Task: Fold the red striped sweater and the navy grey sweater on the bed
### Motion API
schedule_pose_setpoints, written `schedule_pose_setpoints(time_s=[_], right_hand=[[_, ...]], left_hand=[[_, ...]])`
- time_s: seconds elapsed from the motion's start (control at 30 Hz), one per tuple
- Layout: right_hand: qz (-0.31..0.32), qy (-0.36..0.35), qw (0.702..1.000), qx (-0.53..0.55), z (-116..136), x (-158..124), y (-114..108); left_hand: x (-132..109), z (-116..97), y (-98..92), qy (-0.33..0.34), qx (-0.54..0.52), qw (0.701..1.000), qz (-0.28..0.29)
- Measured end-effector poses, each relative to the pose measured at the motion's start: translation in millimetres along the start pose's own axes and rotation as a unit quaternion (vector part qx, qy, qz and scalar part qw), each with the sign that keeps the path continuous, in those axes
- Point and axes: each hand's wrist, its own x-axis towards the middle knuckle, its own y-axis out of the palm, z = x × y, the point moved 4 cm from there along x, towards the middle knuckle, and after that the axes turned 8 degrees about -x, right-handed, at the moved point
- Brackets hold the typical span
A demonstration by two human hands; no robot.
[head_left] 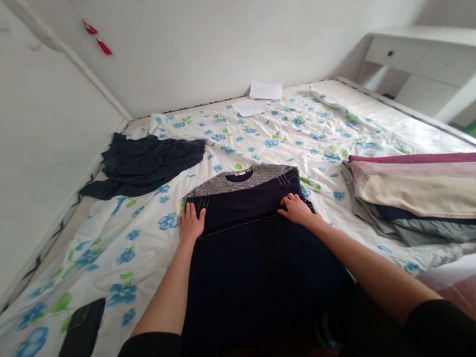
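Note:
A dark navy sweater (247, 277) with a grey speckled yoke lies spread on the bed, its neckline away from me and its lower part toward me. Its sleeves seem tucked inward at both sides. My left hand (191, 222) rests flat on the sweater's left edge, fingers stretched out. On the right side, my right hand (297, 209) lies on the fabric with fingers apart and slightly bent. Neither hand visibly grips the cloth. The sweater's bottom hem is lost in dark shadow near my body.
A floral sheet (232, 140) covers the bed. A crumpled dark garment (149, 164) lies at left, and a stack of folded clothes (425, 186) at right. A black phone-like object (81, 330) lies near left. Papers (266, 91) lie by the wall; a white desk (425, 61) stands beyond.

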Motion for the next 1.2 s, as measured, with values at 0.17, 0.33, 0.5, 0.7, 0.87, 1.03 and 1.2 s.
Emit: schedule_pose_setpoints(time_s=[0.17, 0.33, 0.5, 0.7, 0.87, 1.03, 1.2], right_hand=[[-0.016, 0.054, 0.998, -0.009, 14, 1, -4], [-0.1, -0.003, 0.994, 0.035, 69, 32, -10], [-0.067, -0.059, 0.995, 0.04, 151, 84, 5], [-0.025, -0.115, 0.993, 0.02, 132, 93, 22], [-0.034, 0.022, 0.999, -0.016, -2, 70, 21], [-0.028, 0.125, 0.992, -0.002, -86, 52, 38], [-0.032, 0.142, 0.989, 0.011, -90, 54, 57]], left_hand=[[-8, 16, -0.1, 0.006, -0.003, 1.0, -0.028], [-10, 12, 4.2, 0.005, -0.006, 0.999, -0.04], [-9, 19, 4.9, 0.005, -0.012, 0.999, -0.037], [-6, 22, 6.6, 0.002, -0.017, 0.999, -0.034], [-4, 22, 7.0, 0.003, -0.027, 0.999, -0.033], [-1, 24, 6.3, -0.008, -0.026, 0.999, -0.022], [5, 8, 3.3, 0.009, 0.024, 0.999, -0.045]])
